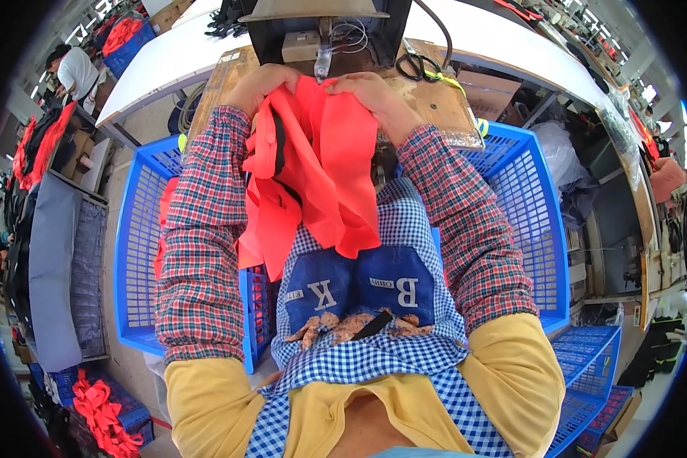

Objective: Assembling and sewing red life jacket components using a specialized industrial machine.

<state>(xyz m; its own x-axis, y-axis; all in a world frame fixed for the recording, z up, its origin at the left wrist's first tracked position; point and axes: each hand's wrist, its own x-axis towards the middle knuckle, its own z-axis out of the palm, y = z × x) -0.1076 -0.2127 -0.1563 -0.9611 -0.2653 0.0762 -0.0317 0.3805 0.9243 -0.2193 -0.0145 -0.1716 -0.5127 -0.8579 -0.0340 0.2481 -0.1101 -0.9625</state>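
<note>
A bundle of bright red-orange fabric (332, 153) hangs in loose folds from both hands, with a narrow black strip along its left part. My left hand (266, 88) grips its upper left edge. My right hand (374, 98) pinches the upper right edge, fingers bent inward. Both hands are raised at the near side of a dark machine (271, 27), just below its metal tip (323, 65). The cloth drapes down over my blue checked apron (389, 343). Its folds hide part of the worktop (225, 72) and some of my fingertips.
Black-handled scissors (416, 65) lie on the worktop to the right of the machine. Blue plastic baskets stand at my left (139, 252) and right (542, 229). White tables (172, 65) extend behind. More red strips (103, 416) lie at lower left. A person (76, 72) stands far left.
</note>
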